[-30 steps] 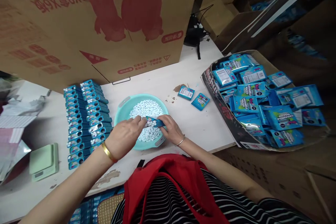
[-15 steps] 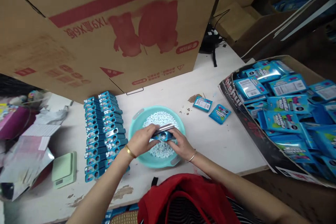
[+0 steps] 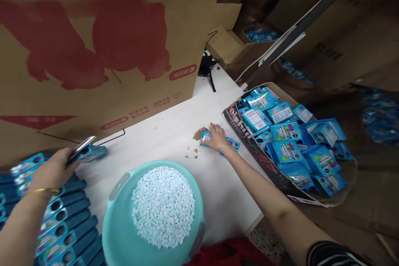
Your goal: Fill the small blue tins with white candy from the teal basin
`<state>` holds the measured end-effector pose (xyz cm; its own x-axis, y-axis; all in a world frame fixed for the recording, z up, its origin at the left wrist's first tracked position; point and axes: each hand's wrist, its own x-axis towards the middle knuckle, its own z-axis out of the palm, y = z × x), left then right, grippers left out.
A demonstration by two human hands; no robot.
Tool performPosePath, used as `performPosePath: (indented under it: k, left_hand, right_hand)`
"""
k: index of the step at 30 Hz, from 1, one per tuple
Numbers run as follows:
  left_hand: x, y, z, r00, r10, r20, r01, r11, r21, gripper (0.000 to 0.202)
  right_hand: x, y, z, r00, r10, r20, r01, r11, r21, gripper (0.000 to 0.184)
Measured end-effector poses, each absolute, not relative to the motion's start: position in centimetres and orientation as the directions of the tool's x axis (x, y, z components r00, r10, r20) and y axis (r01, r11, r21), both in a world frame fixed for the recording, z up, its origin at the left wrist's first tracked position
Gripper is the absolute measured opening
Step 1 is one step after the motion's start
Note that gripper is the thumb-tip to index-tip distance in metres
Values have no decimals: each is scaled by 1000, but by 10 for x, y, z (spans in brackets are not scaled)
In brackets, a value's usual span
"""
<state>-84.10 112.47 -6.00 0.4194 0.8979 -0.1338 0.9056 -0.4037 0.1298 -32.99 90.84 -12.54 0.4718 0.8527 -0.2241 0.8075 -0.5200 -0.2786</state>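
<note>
My left hand (image 3: 54, 170) is closed on a shiny metal tool (image 3: 82, 147), perhaps a scoop. A blue candy box (image 3: 95, 153) lies against its fingers, above rows of similar blue boxes (image 3: 75, 216) with round holes in their ends. On the table to the right, my right hand (image 3: 216, 137) grips a flat blue candy packet (image 3: 205, 138), with fingers over it and thumb at its near side. Another blue packet (image 3: 233, 144) lies partly behind this hand. Between the hands stands a turquoise basin (image 3: 116, 220) holding small pale candies (image 3: 163, 208).
A black-sided carton (image 3: 246, 133) full of blue packets stands at the right. Behind the table surface rises a large brown cardboard box (image 3: 131, 50) with red print. A dark pole (image 3: 280, 45) and further cartons are at the back right.
My hands have parted from above the basin. The left carried the metal tool and blue box left to the rows; the right reached a packet on the table. The view has swung right.
</note>
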Motion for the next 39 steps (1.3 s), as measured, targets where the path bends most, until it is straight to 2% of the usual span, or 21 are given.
performPosePath:
  k: [2, 5, 7, 9, 11, 13, 14, 16, 18, 21, 24, 28, 31, 33, 36, 39]
  left_hand:
    - [-850, 1135, -75, 403, 905, -138, 911, -381, 160, 29]
    - [-848, 1128, -78, 367, 930, -26, 913, -354, 203, 34]
    - [-836, 1108, -69, 355, 933, 61, 902, -359, 238, 44]
    - [-818, 1077, -56, 373, 925, 75, 884, -379, 274, 48]
    - [-798, 1036, -48, 451, 893, 7, 833, -423, 357, 42]
    - [-780, 988, -49, 573, 812, -108, 742, -458, 489, 34]
    - [-773, 965, -53, 635, 752, -179, 699, -459, 549, 31]
    - [-765, 923, -66, 688, 683, -246, 662, -452, 598, 29]
    - [-762, 895, -78, 686, 678, -265, 677, -461, 574, 28]
    - [-760, 876, -85, 621, 743, -250, 756, -484, 441, 27]
    - [-747, 872, -87, 526, 820, -227, 840, -458, 291, 27]
    - [-715, 856, -106, 524, 810, -262, 843, -449, 298, 29]
    - [-696, 833, -123, 548, 784, -292, 824, -445, 351, 33]
    - [-690, 817, -128, 578, 754, -313, 799, -443, 407, 36]
    - [-690, 801, -125, 623, 703, -342, 754, -424, 502, 42]
    - [-695, 795, -116, 652, 676, -344, 712, -390, 584, 45]
  right_hand:
    - [-321, 907, -132, 430, 829, -358, 836, -516, -190, 116]
    - [-322, 901, -138, 381, 838, -390, 866, -471, -166, 109]
    - [-326, 896, -136, 375, 866, -332, 865, -456, -212, 96]
    - [-332, 890, -129, 407, 878, -253, 809, -474, -347, 87]
    - [-342, 882, -116, 498, 837, -229, 612, -526, -591, 79]
    - [-356, 872, -101, 535, 768, -351, 230, -532, -815, 70]
    - [-363, 866, -93, 495, 753, -434, 20, -509, -860, 65]
    - [-379, 852, -77, 371, 768, -522, -277, -445, -852, 60]
    - [-392, 837, -64, 311, 806, -503, -400, -369, -839, 64]
    - [-406, 811, -48, 242, 847, -473, -513, -302, -803, 62]
    - [-415, 788, -37, 150, 852, -502, -632, -308, -711, 57]
    - [-427, 768, -35, 199, 755, -625, -699, -338, -630, 46]
    - [-434, 759, -38, 327, 685, -651, -667, -321, -673, 41]
    - [-437, 755, -39, 391, 683, -617, -615, -305, -727, 41]
    - [-440, 752, -38, 391, 755, -527, -523, -288, -802, 42]
    - [-442, 750, -38, 403, 832, -382, -344, -250, -905, 45]
